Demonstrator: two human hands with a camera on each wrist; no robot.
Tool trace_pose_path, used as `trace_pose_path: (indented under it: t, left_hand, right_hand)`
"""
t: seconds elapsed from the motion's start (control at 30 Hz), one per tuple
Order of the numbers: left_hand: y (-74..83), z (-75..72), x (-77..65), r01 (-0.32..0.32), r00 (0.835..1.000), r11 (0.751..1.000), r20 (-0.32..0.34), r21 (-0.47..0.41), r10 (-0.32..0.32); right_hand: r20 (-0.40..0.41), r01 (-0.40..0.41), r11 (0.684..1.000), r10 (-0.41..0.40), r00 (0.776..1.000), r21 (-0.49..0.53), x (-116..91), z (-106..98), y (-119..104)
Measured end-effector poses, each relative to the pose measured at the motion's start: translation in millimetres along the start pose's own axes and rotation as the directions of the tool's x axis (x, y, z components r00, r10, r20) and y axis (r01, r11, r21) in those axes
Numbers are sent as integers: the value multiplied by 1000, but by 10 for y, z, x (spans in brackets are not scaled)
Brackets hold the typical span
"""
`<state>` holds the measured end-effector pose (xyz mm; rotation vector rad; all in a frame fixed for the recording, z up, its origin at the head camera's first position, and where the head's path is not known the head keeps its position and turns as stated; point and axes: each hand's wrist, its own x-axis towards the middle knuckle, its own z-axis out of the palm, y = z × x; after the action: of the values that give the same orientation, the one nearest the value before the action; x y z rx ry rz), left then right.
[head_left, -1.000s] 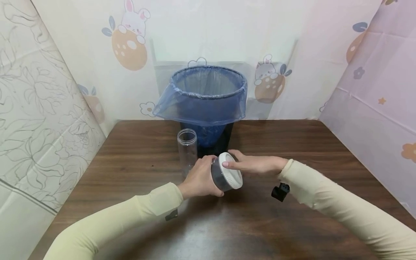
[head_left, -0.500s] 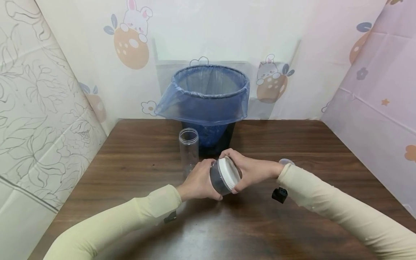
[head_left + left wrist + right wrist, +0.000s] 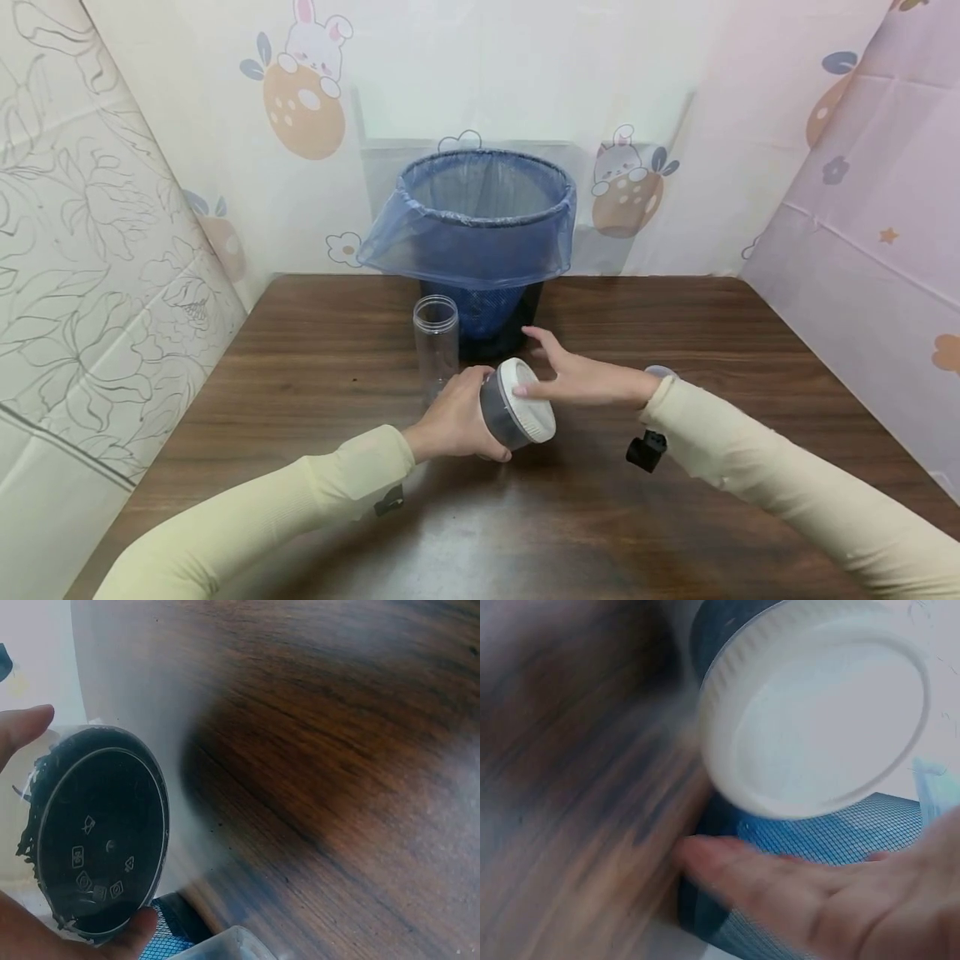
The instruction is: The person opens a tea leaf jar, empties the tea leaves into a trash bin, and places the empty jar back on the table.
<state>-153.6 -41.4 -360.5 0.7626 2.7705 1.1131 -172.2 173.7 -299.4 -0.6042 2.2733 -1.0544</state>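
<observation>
My left hand (image 3: 453, 421) grips a clear plastic jar (image 3: 501, 417) with dark contents, tilted so its white ribbed screw lid (image 3: 534, 404) faces right. In the left wrist view the jar's round base (image 3: 105, 832) shows moulded marks, with thumb and fingers at its sides. My right hand (image 3: 588, 377) is spread beside the lid, its thumb overlapping the lid's face in the head view. The right wrist view shows straight fingers (image 3: 757, 881) just off the lid's edge. An open, clear, tall jar (image 3: 437, 354) stands upright just behind my left hand.
A mesh bin (image 3: 487, 321) with a blue plastic liner (image 3: 480, 254) stands at the back of the wooden table (image 3: 330, 350). Part of a clear round item (image 3: 662, 371) shows behind my right wrist. Printed cloths hang along the back and sides.
Half a second ago my right hand gripped the lid; now its fingers have opened and come off the rim. The left hand keeps the jar in nearly the same place.
</observation>
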Motion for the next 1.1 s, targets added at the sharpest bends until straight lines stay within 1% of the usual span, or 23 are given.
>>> trace_pose_path:
  t: [0.07, 0.13, 0.17, 0.27, 0.37, 0.43, 0.5, 0.53, 0.6, 0.7, 0.8, 0.87, 1.0, 1.1]
  left_hand:
    - [2, 3, 2, 3, 1000, 1000, 3, 7, -3]
    - [9, 8, 1, 10, 1000, 1000, 12, 5, -10]
    - [11, 11, 0, 12, 1000, 1000, 17, 5, -12]
    - [15, 16, -4, 16, 999, 1000, 31, 6, -16]
    - [12, 13, -6, -2, 1000, 1000, 29, 14, 2]
    - [6, 13, -6, -15, 999, 1000, 28, 21, 15]
    - [3, 12, -8, -22, 999, 999, 31, 23, 21]
    - [0, 13, -10, -25, 999, 999, 31, 23, 24]
    - [-3, 13, -7, -35, 999, 999, 29, 22, 34]
    - [-7, 5, -8, -39, 999, 999, 39, 12, 38]
    - [-1, -19, -10, -26, 998, 1000, 62, -6, 26]
    - [0, -33, -11, -15, 997, 1000, 79, -22, 17]
    - [-13, -50, -3, 4, 994, 999, 113, -46, 1]
    - [-24, -54, 5, 14, 992, 999, 128, -53, -7]
  right_hand:
    - [32, -123, 991, 122, 992, 59, 4, 4, -19]
    - [84, -193, 976, 186, 979, 98, 6, 17, -27]
    - [98, -208, 972, 198, 975, 106, 8, 24, -28]
    - [101, -183, 976, 172, 980, 115, 12, 45, -20]
    - [92, -130, 985, 120, 989, 114, 4, 53, 1]
    - [91, -50, 996, 44, 995, 67, 7, 55, 22]
    - [91, 53, 999, -53, 994, 7, 12, 56, 44]
    - [91, 110, 994, -107, 990, -25, 16, 58, 56]
    - [87, 217, 971, -209, 974, -98, 24, 60, 77]
    - [91, 314, 933, -302, 949, -175, 21, 69, 99]
    - [102, 359, 904, -344, 933, -234, 6, 72, 106]
    - [114, 390, 888, -373, 921, -244, -3, 69, 105]
    - [141, 434, 872, -412, 900, -225, -11, 59, 110]
    - [149, 447, 868, -423, 894, -215, -17, 50, 117]
